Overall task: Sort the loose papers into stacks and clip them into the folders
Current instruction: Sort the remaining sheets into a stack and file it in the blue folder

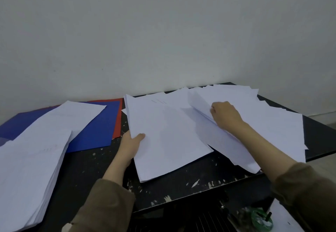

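Holding a stack of white paper (169,140) by its left edge, a person's left hand (130,145) has its thumb on top and its fingers hidden beneath, a narrow grip pinching the sheets. That stack lies at the middle of the black, paint-flecked desk (181,186), tilted slightly, its near corner close to the desk's front edge. The right hand (224,114) reaches to the far right, fingers curled around the lifted edge of a few sheets in a loose spread of papers (272,122); that spread covers the right side of the desk and overhangs its right edge. Just how many sheets the right hand's grip holds cannot be told. Both forearms are bare below rolled olive-brown sleeves (103,208).

On the left, a thick pile of paper (29,173) sits at the near corner, its edge fanned. Beyond it, another sheaf of paper (60,120) lies across a blue folder (98,131), which overlaps a red folder (118,120) showing along its right side. More blue folder surface (20,122) shows at the far left. A plain pale wall (163,31) rises behind the desk. Below the desk's front edge, at the near right, a blurred green object (260,219) is visible but too indistinct to name.
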